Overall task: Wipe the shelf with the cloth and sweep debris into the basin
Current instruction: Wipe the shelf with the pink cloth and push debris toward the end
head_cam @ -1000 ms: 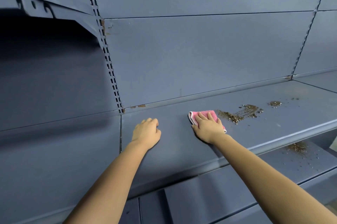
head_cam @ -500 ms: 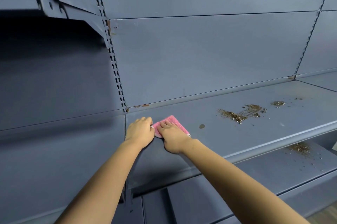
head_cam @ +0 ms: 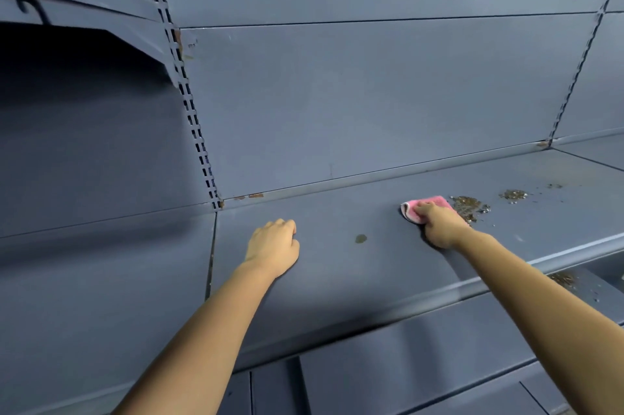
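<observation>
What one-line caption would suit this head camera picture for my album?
Right hand presses a pink cloth beside brown debris on a grey metal shelf; left hand rests nearby.

Shelf (head_cam: 337,279): plain blue-grey. Cloth (head_cam: 427,206): pink, white edge. Debris (head_cam: 469,206): brown-gold specks. Slotted upright (head_cam: 189,103): dark slots, rust spots.

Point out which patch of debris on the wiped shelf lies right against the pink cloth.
The largest brown patch, touching the cloth under the right hand. The smaller patch and the lone spot lie apart.
</observation>
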`<state>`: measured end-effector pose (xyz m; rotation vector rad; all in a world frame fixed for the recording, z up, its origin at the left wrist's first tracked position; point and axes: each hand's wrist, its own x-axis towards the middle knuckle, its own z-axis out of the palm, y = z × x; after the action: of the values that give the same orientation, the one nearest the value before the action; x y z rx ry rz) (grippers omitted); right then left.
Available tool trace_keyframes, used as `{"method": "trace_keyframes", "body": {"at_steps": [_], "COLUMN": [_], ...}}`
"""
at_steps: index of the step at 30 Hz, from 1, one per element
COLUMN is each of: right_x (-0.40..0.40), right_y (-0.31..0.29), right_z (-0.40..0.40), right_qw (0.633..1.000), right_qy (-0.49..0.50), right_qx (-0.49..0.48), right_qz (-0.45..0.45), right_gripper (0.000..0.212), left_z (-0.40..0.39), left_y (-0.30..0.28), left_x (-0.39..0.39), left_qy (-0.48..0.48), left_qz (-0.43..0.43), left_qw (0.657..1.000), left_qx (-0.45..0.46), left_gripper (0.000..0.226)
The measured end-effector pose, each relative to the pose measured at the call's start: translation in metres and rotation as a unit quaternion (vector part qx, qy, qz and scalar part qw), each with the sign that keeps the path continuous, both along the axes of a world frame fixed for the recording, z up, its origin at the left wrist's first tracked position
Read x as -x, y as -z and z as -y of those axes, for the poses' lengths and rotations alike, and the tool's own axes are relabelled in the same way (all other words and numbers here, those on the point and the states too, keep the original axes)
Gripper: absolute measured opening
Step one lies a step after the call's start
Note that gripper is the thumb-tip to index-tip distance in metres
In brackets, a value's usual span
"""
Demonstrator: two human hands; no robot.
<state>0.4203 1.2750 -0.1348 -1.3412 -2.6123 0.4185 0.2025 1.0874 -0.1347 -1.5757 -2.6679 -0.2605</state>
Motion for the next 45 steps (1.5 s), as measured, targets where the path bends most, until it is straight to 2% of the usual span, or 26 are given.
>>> {"method": "trace_keyframes", "body": {"at_steps": [1, 3, 6, 8, 11, 14, 17, 20, 23, 26, 28, 31, 34, 38, 45], "right_x": [0.001, 0.014, 0.054, 0.085, 0.124, 0.141, 0.126, 0.088, 0.044, 0.031, 0.045, 0.081, 0.109, 0.114, 0.050], "right_y": [-0.003, -0.012, -0.023, -0.023, -0.008, 0.012, 0.016, 0.011, 0.002, -0.013, -0.017, -0.014, 0.004, 0.026, 0.022], "right_z": [0.001, 0.013, 0.047, 0.073, 0.114, 0.131, 0.111, 0.075, 0.044, 0.046, 0.068, 0.123, 0.164, 0.171, 0.099], "right_qw": [1.000, 1.000, 0.998, 0.992, 0.979, 0.972, 0.980, 0.992, 0.998, 1.000, 0.999, 0.992, 0.982, 0.979, 0.992], "right_qy": [0.014, 0.004, -0.061, -0.117, -0.197, -0.230, -0.194, -0.109, -0.038, 0.005, -0.011, -0.115, -0.184, -0.193, -0.117], "right_qx": [-0.001, -0.010, -0.030, -0.047, -0.058, -0.052, -0.045, -0.062, -0.035, -0.018, -0.028, -0.025, -0.027, -0.072, -0.046], "right_qz": [-0.012, -0.017, -0.008, -0.011, -0.007, 0.013, 0.011, 0.003, 0.024, -0.002, -0.023, -0.040, -0.028, 0.006, -0.032], "right_gripper": [0.019, 0.018, 0.048, 0.053, 0.044, 0.032, 0.028, 0.027, 0.035, 0.037, 0.040, 0.049, 0.040, 0.041, 0.041], "left_z": [0.000, 0.000, 0.005, 0.011, 0.021, 0.029, 0.034, 0.037, 0.037, 0.036, 0.035, 0.031, 0.027, 0.020, 0.003], "left_y": [-0.001, -0.002, -0.004, -0.006, -0.009, -0.011, -0.010, -0.005, 0.001, 0.003, 0.004, 0.004, 0.001, 0.002, 0.007], "left_x": [-0.002, -0.004, 0.001, 0.007, 0.017, 0.025, 0.027, 0.022, 0.017, 0.014, 0.012, 0.010, 0.009, 0.011, 0.004], "left_qy": [0.002, 0.007, 0.006, -0.002, -0.015, -0.026, -0.032, -0.022, 0.000, 0.003, 0.001, -0.004, -0.023, -0.032, 0.011], "left_qz": [-0.001, -0.005, -0.009, -0.011, -0.015, -0.007, 0.004, 0.011, 0.014, 0.017, 0.018, 0.014, 0.014, 0.018, -0.012], "left_qw": [1.000, 1.000, 1.000, 1.000, 0.999, 0.999, 0.999, 1.000, 1.000, 1.000, 1.000, 1.000, 0.999, 0.999, 0.998], "left_qx": [-0.001, -0.006, -0.017, -0.024, -0.025, -0.024, -0.027, -0.018, -0.012, -0.016, -0.018, -0.021, -0.023, -0.033, -0.059], "left_gripper": [0.032, 0.033, 0.033, 0.032, 0.032, 0.032, 0.033, 0.035, 0.037, 0.037, 0.037, 0.033, 0.028, 0.029, 0.029]}}
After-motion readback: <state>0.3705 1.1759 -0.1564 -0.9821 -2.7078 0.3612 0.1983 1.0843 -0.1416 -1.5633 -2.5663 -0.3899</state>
